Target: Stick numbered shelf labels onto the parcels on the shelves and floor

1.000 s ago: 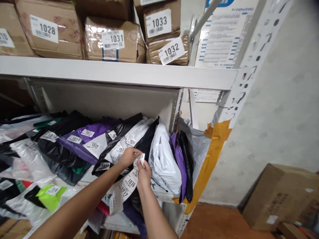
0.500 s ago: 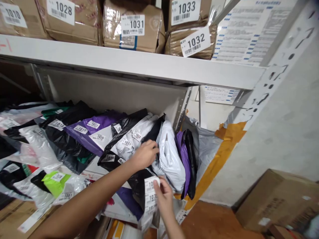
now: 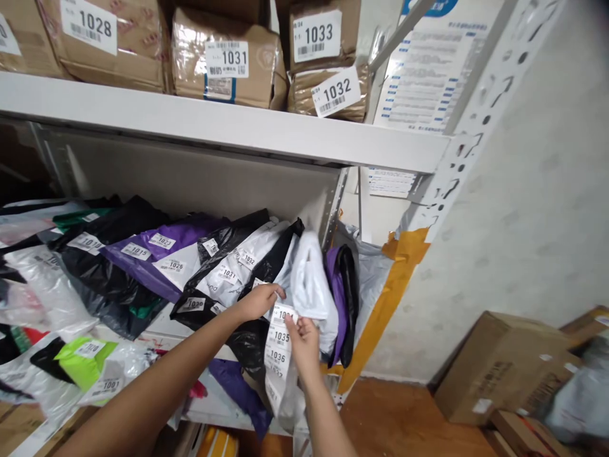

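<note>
My right hand [image 3: 304, 336] pinches a strip of white number labels [image 3: 280, 355] near its top end; 1035 and 1036 read clearly, and the lower end hangs down. Just above the strip, my left hand [image 3: 261, 301] has its fingers drawn together, their tips beside the strip's upper edge. Whatever they may grip is too small to make out. Behind the hands leans a white plastic mailer bag [image 3: 311, 285] with no label showing. Left of it stand a black mailer bag [image 3: 280, 254], partly covered by my left hand, and a white mailer bag [image 3: 228, 276] labelled 1031.
Labelled bags, including a purple bag [image 3: 143, 251], fill the shelf leftward. A black bag [image 3: 349, 304] leans at the right end near the taped post [image 3: 385, 304]. Boxes [image 3: 228, 63] line the shelf above. A carton [image 3: 504, 368] sits on the floor at right.
My left hand has moved down and left from the bags to the top of the label strip. My right hand has lifted the strip slightly. The view has shifted right.
</note>
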A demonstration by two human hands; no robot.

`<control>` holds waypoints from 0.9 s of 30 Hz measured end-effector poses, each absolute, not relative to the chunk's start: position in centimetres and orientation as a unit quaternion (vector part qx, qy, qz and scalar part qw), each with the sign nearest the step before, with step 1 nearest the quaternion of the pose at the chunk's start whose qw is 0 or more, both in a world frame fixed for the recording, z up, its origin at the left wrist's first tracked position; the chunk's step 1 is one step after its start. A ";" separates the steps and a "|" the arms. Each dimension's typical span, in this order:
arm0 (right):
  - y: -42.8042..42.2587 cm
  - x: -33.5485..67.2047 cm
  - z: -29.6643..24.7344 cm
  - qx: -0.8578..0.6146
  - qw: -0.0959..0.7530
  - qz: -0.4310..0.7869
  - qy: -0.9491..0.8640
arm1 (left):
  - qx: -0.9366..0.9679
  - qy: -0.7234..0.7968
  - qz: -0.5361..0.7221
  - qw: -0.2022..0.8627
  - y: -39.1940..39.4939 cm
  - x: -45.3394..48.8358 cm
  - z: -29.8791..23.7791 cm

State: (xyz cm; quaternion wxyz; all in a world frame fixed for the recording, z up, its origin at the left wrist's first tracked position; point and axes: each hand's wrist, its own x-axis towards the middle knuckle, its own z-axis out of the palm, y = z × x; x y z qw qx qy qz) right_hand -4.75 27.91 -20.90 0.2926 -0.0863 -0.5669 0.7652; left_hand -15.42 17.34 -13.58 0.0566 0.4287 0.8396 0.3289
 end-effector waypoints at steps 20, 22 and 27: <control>26.5 -6.7 -18.9 -0.200 0.203 0.864 -0.414 | 0.428 0.802 0.404 0.102 16.8 -16.5 -14.6; 26.3 -7.3 -19.3 -0.207 0.248 0.845 -0.426 | 0.427 0.803 0.405 0.098 16.8 -16.5 -14.6; 25.6 -8.6 -20.3 -0.237 0.328 0.797 -0.449 | 0.416 0.815 0.396 0.077 17.0 -16.2 -14.5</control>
